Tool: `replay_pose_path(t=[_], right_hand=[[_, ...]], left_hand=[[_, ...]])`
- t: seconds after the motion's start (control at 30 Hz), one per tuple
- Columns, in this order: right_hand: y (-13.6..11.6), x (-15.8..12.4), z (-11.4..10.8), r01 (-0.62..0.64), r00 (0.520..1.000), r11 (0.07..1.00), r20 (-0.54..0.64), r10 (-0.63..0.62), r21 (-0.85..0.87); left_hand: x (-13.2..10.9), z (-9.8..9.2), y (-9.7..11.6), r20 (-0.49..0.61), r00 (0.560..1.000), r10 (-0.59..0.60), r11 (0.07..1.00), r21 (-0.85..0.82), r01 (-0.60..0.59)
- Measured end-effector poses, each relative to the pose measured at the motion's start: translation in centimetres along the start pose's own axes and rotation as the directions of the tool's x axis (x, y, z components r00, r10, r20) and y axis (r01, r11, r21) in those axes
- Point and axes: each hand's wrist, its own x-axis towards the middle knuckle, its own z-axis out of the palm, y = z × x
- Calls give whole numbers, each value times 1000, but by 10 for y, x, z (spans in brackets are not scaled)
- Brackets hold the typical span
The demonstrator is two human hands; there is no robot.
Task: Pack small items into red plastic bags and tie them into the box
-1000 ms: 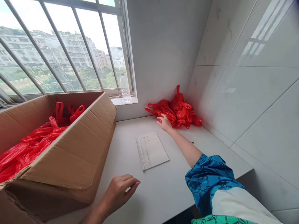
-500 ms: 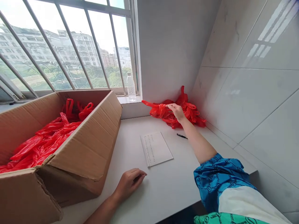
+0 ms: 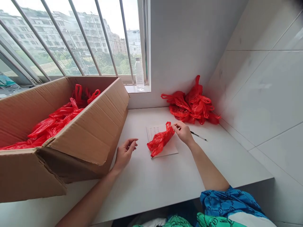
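A single red plastic bag (image 3: 161,140) hangs or rests over the white notebook (image 3: 170,150), covering most of its page. My right hand (image 3: 182,130) pinches the bag's upper right end. To the left, my left hand (image 3: 125,151) is held over the table between the cardboard box and the bag, fingers loosely curled and apart, with nothing in them. A black pen (image 3: 199,136) lies just right of my right hand. Behind it, a pile of red plastic bags (image 3: 193,105) sits against the wall.
The large open cardboard box (image 3: 87,135) stands on the left, with many red bags (image 3: 56,121) inside. A clear plastic bottle (image 3: 139,75) is on the sill by the barred window. The white table's (image 3: 142,195) front edge runs near my body; tiled wall closes the right side.
My right hand has come from the pile towards me with one red bag, now over the notebook. My left hand has lifted and its fingers have parted. The view has shifted.
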Motion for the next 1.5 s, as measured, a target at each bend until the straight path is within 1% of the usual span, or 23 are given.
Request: replay_pose_path(t=[0.07, 0.1, 0.17, 0.23, 0.27, 0.37, 0.43, 0.5, 0.6, 0.67, 0.73, 0.8, 0.87, 0.93, 1.03, 1.1, 1.17, 1.23, 1.3, 1.37, 1.43, 1.47, 1.5], right_hand=[[-4, -7, 6, 24, 999, 998, 49, -21, -51], [-5, -10, 10, 39, 995, 997, 95, -32, -73], [-5, -16, 19, 67, 983, 991, 176, -46, -113], [-2, -21, 29, 75, 972, 985, 231, -37, -157], [0, -23, 33, 73, 967, 981, 254, -26, -177], [4, -26, 39, 61, 955, 973, 298, 7, -221], [4, -26, 39, 61, 950, 968, 311, 18, -242], [3, -27, 37, 58, 950, 963, 311, 27, -262], [-2, -27, 35, 36, 959, 966, 281, 38, -255], [-6, -28, 36, 28, 964, 977, 265, 30, -210], [-11, -28, 37, 32, 963, 989, 271, 8, -145], [-16, -28, 36, 45, 958, 996, 287, -22, -75], [-20, -27, 29, 61, 956, 998, 289, -52, -21], [-19, -25, 15, 55, 963, 998, 265, -53, -3], [-11, -21, -15, -34, 984, 999, 177, 38, -25], [-5, -20, -32, -100, 974, 995, 204, 103, -27], [-4, -19, -38, -111, 955, 993, 272, 118, -43], [-10, -20, -33, -68, 962, 995, 260, 86, -78], [-20, -22, -21, 4, 978, 994, 206, 18, -105], [-30, -25, -8, 93, 965, 989, 255, -60, -118], [-35, -28, 2, 171, 925, 977, 364, -114, -128], [-36, -30, 5, 194, 905, 972, 406, -125, -135], [-36, -32, 7, 206, 893, 968, 433, -126, -142]], left_hand=[[13, 15, 19, -23, 997, 70, 997, 16, -69], [18, 26, 26, 3, 993, 116, 992, 41, -116], [26, 51, 31, 119, 972, 201, 967, 137, -216], [29, 74, 23, 241, 939, 244, 915, 264, -305], [29, 83, 16, 275, 927, 257, 884, 321, -340], [29, 96, -8, 304, 902, 307, 819, 398, -413], [29, 95, -17, 311, 890, 334, 813, 383, -439], [28, 91, -18, 310, 890, 335, 826, 358, -436], [27, 86, -10, 285, 913, 291, 862, 337, -380], [26, 85, -5, 261, 928, 267, 864, 363, -350], [26, 85, -2, 249, 929, 275, 834, 418, -359], [25, 83, 0, 271, 917, 292, 793, 467, -391], [28, 78, 1, 273, 912, 305, 775, 485, -404], [33, 68, 1, 217, 920, 325, 786, 479, -391], [45, 47, -2, 35, 938, 344, 831, 454, -321], [51, 36, -3, -62, 947, 315, 862, 436, -258], [51, 31, -1, -107, 950, 293, 878, 422, -224], [46, 35, 6, -103, 942, 319, 880, 401, -254], [37, 44, 16, -33, 923, 383, 856, 387, -342], [28, 53, 23, 156, 881, 447, 795, 382, -471], [22, 61, 26, 375, 798, 471, 715, 367, -595], [21, 63, 25, 460, 756, 466, 681, 359, -638], [20, 65, 23, 514, 726, 456, 654, 360, -665]])
